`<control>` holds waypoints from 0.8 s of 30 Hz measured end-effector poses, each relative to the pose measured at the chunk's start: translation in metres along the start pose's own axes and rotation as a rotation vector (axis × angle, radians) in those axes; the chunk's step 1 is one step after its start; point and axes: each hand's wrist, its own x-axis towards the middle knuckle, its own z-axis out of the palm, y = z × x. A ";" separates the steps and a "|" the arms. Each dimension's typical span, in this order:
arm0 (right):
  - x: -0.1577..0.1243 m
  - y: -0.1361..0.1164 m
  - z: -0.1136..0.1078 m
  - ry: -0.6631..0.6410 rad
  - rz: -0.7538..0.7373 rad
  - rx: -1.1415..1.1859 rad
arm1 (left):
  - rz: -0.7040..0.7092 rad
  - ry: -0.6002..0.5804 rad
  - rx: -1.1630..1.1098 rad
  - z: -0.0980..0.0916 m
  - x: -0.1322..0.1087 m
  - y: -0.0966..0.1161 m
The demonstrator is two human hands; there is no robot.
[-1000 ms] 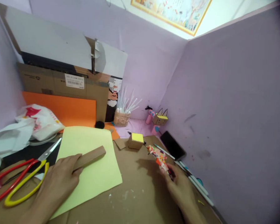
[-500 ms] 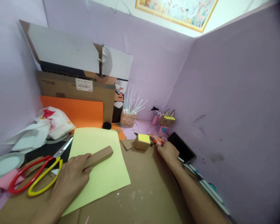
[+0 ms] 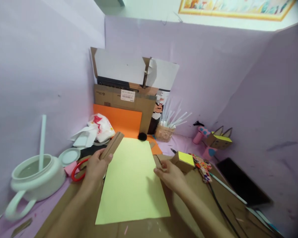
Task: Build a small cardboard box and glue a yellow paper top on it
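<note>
My left hand grips a folded brown cardboard strip, tilted up over the left edge of a yellow paper sheet. The sheet lies on brown cardboard. At the sheet's right edge is my right hand, its fingers curled with thumb and forefinger apart; a thin dark piece shows by the fingertips, and whether they touch it is unclear. Just right of this hand sits a small cardboard box with a yellow top. Red-handled scissors lie partly hidden behind my left hand.
A white pot with a stick stands at the left. Behind are a large cardboard box, an orange sheet and a basket of white sticks. At the right are a cardboard animal, a patterned piece and a black tablet.
My left hand has raised and tilted the cardboard strip towards the sheet's left edge. My right hand has left the patterned piece and come to the sheet's right edge. The view has turned left.
</note>
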 end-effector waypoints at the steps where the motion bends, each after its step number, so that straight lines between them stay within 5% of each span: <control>1: 0.007 -0.010 0.007 0.000 0.009 -0.019 | -0.003 -0.005 0.025 0.000 0.001 -0.002; 7: 0.036 -0.032 0.025 -0.045 0.061 -0.112 | 0.032 -0.068 0.178 0.001 -0.003 -0.001; 14: 0.033 -0.046 0.038 0.038 0.098 -0.253 | 0.074 -0.115 0.287 -0.002 -0.007 0.003; 24: 0.035 -0.048 0.032 0.008 0.084 -0.077 | 0.087 -0.121 0.282 -0.006 -0.011 0.008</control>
